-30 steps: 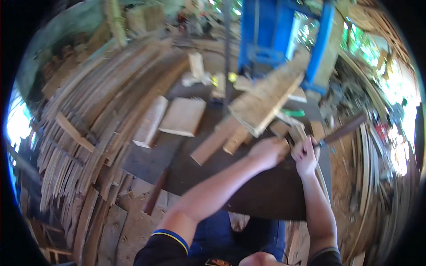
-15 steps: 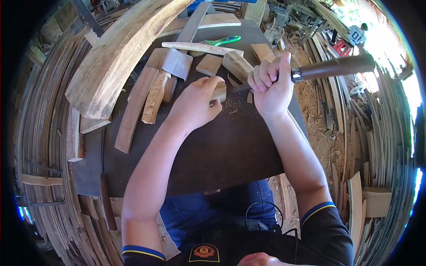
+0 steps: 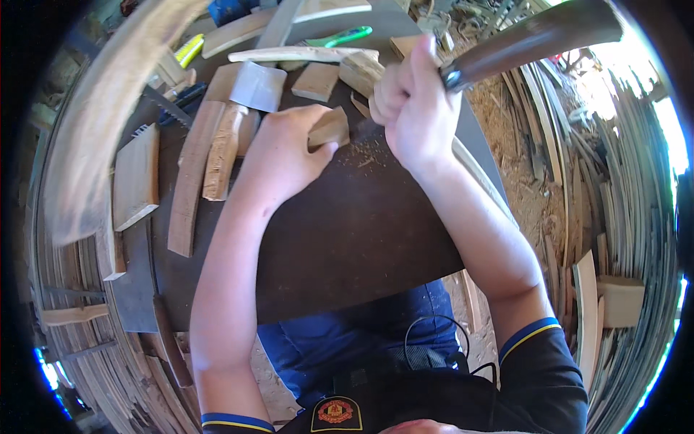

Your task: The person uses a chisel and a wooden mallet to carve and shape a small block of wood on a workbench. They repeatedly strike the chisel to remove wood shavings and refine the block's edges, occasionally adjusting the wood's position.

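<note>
My left hand (image 3: 289, 148) is closed around a small wooden block (image 3: 330, 129) and steadies it above the dark tabletop (image 3: 347, 239). In my right fist (image 3: 419, 112) is a chisel with a thick brown wooden handle (image 3: 538, 40). The handle slants up to the right, large in view; the blade is hidden behind my hand. Fine shavings (image 3: 367, 153) lie between the two hands. Beside my left hand rests a hatchet-like tool with a broad metal head (image 3: 258, 85) and a rough wooden handle (image 3: 220, 159).
Wood offcuts (image 3: 316, 81), a curved strip (image 3: 191, 188) and a green-handled brush (image 3: 350, 35) lie across the table. A large blurred timber (image 3: 108, 108) looms at the upper left. At the left edge lies a wooden-handled tool (image 3: 170, 340). Stacked slats (image 3: 636, 188) stand on the right.
The chisel handle has tilted up and looks larger; its blade has gone from sight. My right hand has risen from the block. The view has shifted, and the large timber appears farther left.
</note>
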### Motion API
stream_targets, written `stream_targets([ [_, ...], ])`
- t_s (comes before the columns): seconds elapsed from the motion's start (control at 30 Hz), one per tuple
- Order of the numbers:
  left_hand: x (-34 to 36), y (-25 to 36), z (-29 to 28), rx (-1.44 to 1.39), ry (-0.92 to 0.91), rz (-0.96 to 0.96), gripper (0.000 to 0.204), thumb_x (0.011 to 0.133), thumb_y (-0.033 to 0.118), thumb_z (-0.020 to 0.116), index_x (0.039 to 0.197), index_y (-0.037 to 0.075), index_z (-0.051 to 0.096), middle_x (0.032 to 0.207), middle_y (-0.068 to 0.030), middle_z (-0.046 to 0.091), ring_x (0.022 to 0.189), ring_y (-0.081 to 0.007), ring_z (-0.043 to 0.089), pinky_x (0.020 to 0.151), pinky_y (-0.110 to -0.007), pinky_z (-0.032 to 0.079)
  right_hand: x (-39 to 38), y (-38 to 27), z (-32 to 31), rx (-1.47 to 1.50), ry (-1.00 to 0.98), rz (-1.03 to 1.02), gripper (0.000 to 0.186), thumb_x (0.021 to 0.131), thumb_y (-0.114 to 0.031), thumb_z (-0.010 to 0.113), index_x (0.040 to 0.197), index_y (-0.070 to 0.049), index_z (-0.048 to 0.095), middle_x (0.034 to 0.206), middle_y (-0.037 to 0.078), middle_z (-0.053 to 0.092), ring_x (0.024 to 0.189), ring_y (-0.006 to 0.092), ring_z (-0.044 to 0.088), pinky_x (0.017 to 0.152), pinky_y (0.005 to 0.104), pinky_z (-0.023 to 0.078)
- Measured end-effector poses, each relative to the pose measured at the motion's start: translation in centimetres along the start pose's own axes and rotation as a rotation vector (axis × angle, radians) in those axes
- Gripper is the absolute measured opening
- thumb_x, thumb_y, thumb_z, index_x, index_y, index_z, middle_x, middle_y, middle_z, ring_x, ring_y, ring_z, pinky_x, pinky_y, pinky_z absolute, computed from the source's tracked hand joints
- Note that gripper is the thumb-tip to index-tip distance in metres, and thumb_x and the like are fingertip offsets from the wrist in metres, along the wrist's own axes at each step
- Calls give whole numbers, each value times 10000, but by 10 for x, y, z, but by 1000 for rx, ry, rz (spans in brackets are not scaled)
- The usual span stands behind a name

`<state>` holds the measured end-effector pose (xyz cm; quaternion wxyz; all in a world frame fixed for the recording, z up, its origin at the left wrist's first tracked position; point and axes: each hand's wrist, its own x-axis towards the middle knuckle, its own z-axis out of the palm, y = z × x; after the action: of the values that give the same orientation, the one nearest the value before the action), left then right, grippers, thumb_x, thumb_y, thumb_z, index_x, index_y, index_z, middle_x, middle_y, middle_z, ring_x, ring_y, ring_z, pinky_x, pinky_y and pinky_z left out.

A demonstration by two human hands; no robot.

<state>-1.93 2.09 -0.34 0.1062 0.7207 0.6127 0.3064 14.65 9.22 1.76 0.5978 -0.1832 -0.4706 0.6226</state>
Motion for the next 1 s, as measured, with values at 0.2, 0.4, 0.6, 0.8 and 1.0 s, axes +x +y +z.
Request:
stream_targets([
  [0.2, 4, 9, -6, 74, -72, -95, 426, 846, 199, 818, 1223, 37, 705, 991, -196, 746, 890, -271, 728, 810, -363, 549, 12, -14, 5, 163, 42, -128, 602, 1099, -427, 496, 605, -179, 256, 489, -25, 270, 386, 104, 218, 396, 310, 171],
  [0.4, 2, 3, -5, 103, -100, -76, 449, 855, 237, 827, 1240, 37, 712, 986, -135, 766, 842, -202, 711, 775, -332, 544, 11, -22, 6, 94, 30, -178, 540, 1101, -323, 471, 616, -164, 295, 504, -21, 291, 393, 98, 245, 396, 308, 180],
  [0.6, 4, -2, 4, 126, -11, -37, 401, 842, 252, 822, 1185, 63, 734, 941, -164, 754, 801, -252, 721, 780, -363, 560, 8, -12, 17, -60, 165, -126, 416, 1068, -196, 451, 657, -153, 397, 528, -29, 346, 400, 81, 307, 388, 291, 255],
  [0.8, 4, 5, 2, 132, -25, -49, 397, 839, 256, 822, 1178, 66, 739, 908, -184, 748, 793, -307, 723, 783, -388, 561, 4, -24, 15, -19, 150, -117, 482, 1093, -256, 434, 627, -168, 346, 496, -52, 292, 396, 87, 245, 392, 273, 250],
  [1.0, 3, -2, 1, 109, -13, -40, 437, 836, 274, 832, 1203, 57, 734, 944, -191, 753, 828, -286, 732, 792, -381, 561, 18, -13, -4, 176, 47, -135, 465, 1068, -322, 509, 659, -173, 346, 506, -51, 338, 379, 79, 268, 387, 303, 206],
])
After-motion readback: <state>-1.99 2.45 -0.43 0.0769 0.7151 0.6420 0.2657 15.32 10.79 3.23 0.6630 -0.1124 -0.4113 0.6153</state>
